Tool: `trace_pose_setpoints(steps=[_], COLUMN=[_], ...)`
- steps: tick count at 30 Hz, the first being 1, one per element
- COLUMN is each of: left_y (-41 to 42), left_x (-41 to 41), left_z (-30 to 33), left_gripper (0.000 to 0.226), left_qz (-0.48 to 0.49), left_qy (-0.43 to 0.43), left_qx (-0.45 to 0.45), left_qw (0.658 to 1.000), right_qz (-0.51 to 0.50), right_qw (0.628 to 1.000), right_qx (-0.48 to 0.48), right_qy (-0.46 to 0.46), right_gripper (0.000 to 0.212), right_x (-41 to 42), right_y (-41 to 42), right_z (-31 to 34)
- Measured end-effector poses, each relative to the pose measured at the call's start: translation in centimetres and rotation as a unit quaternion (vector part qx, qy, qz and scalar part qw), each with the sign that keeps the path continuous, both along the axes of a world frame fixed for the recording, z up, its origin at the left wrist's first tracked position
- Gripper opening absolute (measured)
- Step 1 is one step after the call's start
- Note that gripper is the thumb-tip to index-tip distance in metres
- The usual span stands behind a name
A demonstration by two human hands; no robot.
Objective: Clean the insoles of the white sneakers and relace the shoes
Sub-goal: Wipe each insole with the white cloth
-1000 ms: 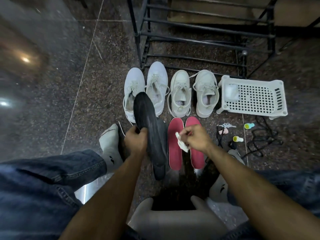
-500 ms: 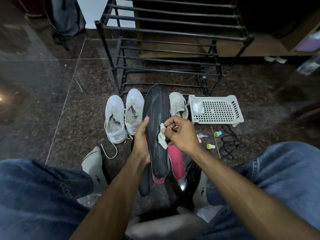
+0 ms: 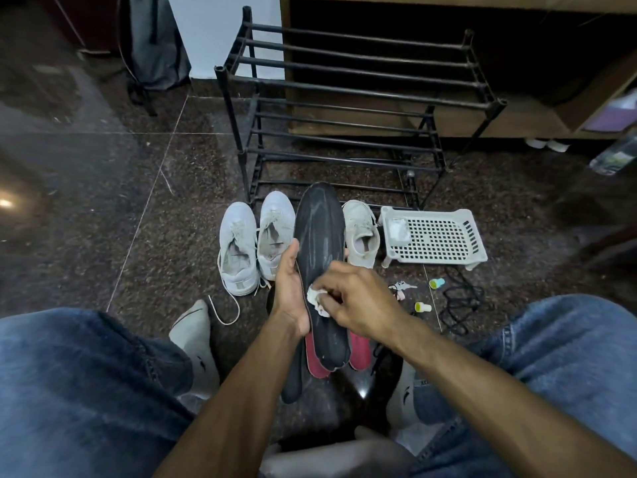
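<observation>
In the centre of the frame we hold the black insole upright with our left hand, the fingers and thumb curled around its left edge. Our right hand pinches a small white wipe against the lower middle of the insole. A second black insole and two red insoles lie on the floor just below it. Three white sneakers are visible behind, in front of the black shoe rack; a fourth may be hidden by the insole.

We judge that the grip is only on one edge, so hard rubbing could bend the insole or push it out of our hand. The wipe is very small and could slip from the fingertips. A loose lace lies near our foot and could be pulled.

We can read no brand or writing; the small marks on the socks are too blurred.
</observation>
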State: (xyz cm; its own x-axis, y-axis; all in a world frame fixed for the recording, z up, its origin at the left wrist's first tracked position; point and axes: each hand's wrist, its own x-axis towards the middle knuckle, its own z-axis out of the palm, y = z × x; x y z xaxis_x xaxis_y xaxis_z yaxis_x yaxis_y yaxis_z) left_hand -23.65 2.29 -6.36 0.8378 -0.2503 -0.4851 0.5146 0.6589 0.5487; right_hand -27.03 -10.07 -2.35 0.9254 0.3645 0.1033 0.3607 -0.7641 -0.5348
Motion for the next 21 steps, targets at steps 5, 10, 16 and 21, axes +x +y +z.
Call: trace_pose_setpoints(steps=[5,10,16,21], left_y=[-1.3,-0.8,-1.9,-1.6], left_x=[-1.2,-0.5,-0.7,-0.2], left_z=[0.1,-1.4,-1.3,-0.9], left_gripper=[0.058,0.063,0.071,0.067], left_qz=[-0.069,-0.033,-0.090,-0.073], left_qy=[0.007,0.015,0.011,-0.008], left_qx=[0.003,-0.005,0.008,0.008], left_qw=[0.998,0.999,0.996,0.997], right_qz=[-0.107,-0.042,-0.091,-0.076], right_qw=[0.993,0.999,0.995,0.997], right_qx=[-0.034,0.010,-0.039,-0.009], right_qy=[-0.047,-0.011,-0.032,-0.015], right_gripper=[0.017,0.016,0.018,0.017], right_x=[4.4,2.2,5.1,5.3], right_y=[-0.3,0.2,-0.9,-0.4], right_z=[1.1,0.5,0.6,1.0])
